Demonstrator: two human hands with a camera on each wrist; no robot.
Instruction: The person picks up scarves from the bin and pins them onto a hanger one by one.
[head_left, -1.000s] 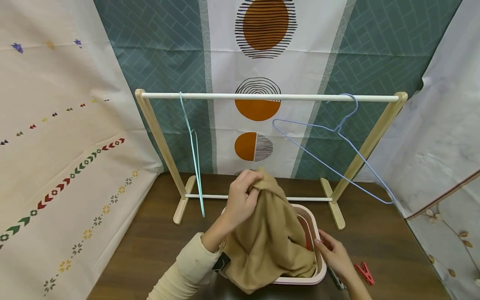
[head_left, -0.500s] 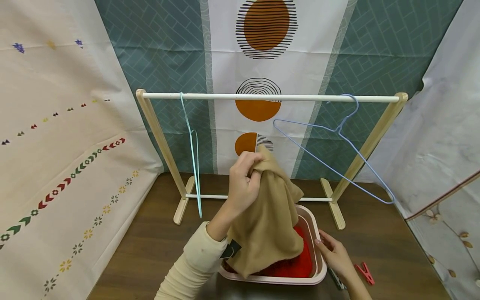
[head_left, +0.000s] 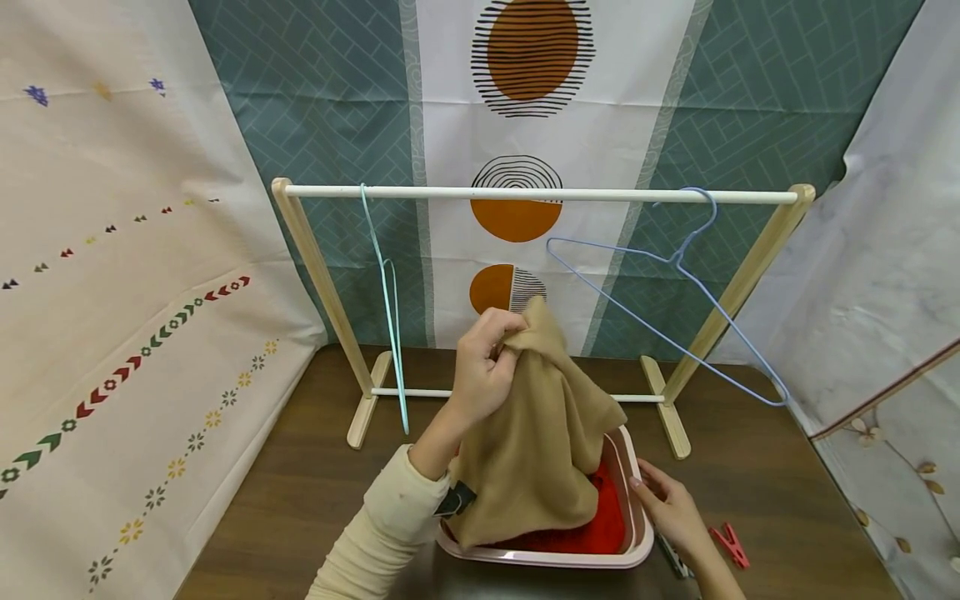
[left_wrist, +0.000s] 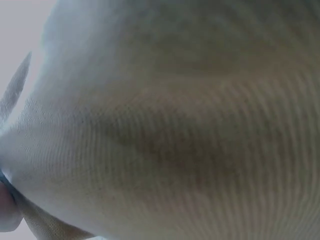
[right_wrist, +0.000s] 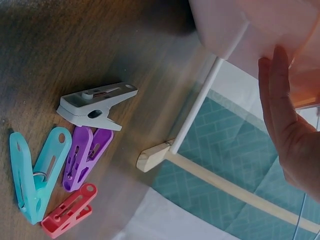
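Observation:
My left hand pinches the upper edge of a tan cloth. The cloth hangs in folds over a pale pink plastic basin, with its lower edge overlapping the basin's near side. Tan ribbed fabric fills most of the left wrist view. Beneath it, red fabric shows inside the basin. At the basin's right side my right hand holds the rim, thumb on the edge; in the right wrist view its fingers lie along the outer wall.
Behind the basin stands a wooden rack with a white rail. A mint hanger and a blue hanger hang from it. Grey, purple, teal and red clothespins lie at right.
My left hand has risen with the tan cloth, uncovering more red fabric, then sunk slightly since half a second ago. My right hand stays at the basin's rim.

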